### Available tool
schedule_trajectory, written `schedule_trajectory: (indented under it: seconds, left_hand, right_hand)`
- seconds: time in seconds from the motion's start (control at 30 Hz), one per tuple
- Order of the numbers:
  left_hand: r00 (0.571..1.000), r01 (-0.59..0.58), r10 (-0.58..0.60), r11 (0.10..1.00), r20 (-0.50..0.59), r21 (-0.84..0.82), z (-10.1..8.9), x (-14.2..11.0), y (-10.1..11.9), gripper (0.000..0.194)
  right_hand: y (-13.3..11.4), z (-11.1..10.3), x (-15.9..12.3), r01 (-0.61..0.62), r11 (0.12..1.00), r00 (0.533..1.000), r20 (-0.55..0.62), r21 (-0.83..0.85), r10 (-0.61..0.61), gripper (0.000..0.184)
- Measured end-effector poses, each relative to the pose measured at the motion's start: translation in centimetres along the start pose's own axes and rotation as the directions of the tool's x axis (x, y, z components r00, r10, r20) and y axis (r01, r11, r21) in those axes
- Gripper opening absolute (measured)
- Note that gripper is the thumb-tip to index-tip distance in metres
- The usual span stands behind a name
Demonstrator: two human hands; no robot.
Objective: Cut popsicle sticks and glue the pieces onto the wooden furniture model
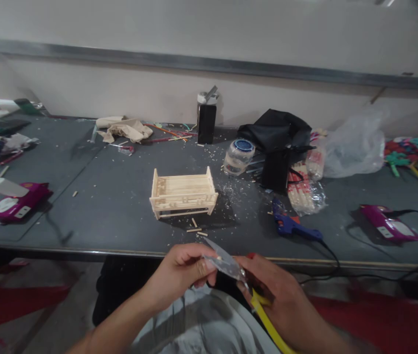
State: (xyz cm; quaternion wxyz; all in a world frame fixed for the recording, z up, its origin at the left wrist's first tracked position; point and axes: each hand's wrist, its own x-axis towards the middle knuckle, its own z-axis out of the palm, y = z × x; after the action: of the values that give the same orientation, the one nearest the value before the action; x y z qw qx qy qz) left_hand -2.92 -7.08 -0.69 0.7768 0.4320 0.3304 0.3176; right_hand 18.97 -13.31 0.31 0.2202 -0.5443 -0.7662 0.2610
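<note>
My right hand is closed around the yellow handles of a pair of scissors, whose blades are parted and point left. Between the blades, the fingertips of my left hand pinch a small pale wooden stick; most of it is hidden. Both hands are over my lap, just in front of the table edge. Beyond them a miniature crib-like frame made of pale wooden sticks stands upright on the table. Several short stick offcuts lie before it.
A blue glue gun with a trailing cord lies right on the grey table. Behind are a lidded jar, a black bag, stick packs and a phone leaning on a bottle. Magenta boxes sit at both sides.
</note>
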Motion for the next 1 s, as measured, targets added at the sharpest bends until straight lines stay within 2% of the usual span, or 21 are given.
schedule_trajectory:
  seconds: [0.17, 0.33, 0.47, 0.57, 0.63, 0.8, 1.0]
  left_hand:
    - [0.998, 0.033, -0.034, 0.999, 0.046, 0.030, -0.3, -0.3, -0.2, 0.028]
    - [0.998, 0.035, -0.032, 0.998, 0.063, -0.051, -0.2, -0.5, 0.1, 0.025]
    - [0.992, -0.101, 0.084, 0.974, -0.095, -0.201, -0.2, -0.4, 0.5, 0.015]
    - [0.983, -0.112, 0.056, 0.939, -0.177, -0.324, -0.1, -0.3, 0.8, 0.011]
    - [0.980, -0.100, 0.026, 0.919, -0.195, -0.382, 0.1, -0.3, 0.9, 0.010]
    - [0.976, -0.108, 0.010, 0.891, -0.220, -0.440, 0.8, -0.4, 0.8, 0.005]
    - [0.984, -0.080, -0.009, 0.871, -0.179, -0.484, 1.3, -0.8, 0.1, 0.004]
  right_hand:
    - [-0.5, 0.0, 0.2, -0.019, 0.996, 0.998, 0.057, 0.089, 0.014, 0.025]
    - [-0.5, 0.2, 0.1, -0.045, 0.990, 0.995, 0.089, 0.137, 0.033, 0.023]
    - [-0.6, 0.4, 0.0, -0.148, 0.981, 0.986, -0.059, 0.126, 0.156, 0.027]
    - [-0.8, 1.4, -0.1, -0.216, 0.966, 0.960, -0.150, 0.142, 0.236, 0.026]
    - [-0.7, 2.5, -0.3, -0.188, 0.970, 0.960, -0.178, 0.152, 0.214, 0.027]
    - [-0.1, 5.2, -0.8, -0.042, 0.997, 0.966, -0.253, 0.070, 0.058, 0.033]
    - [-0.2, 6.0, -0.9, 0.014, 1.000, 0.955, -0.298, 0.015, -0.009, 0.034]
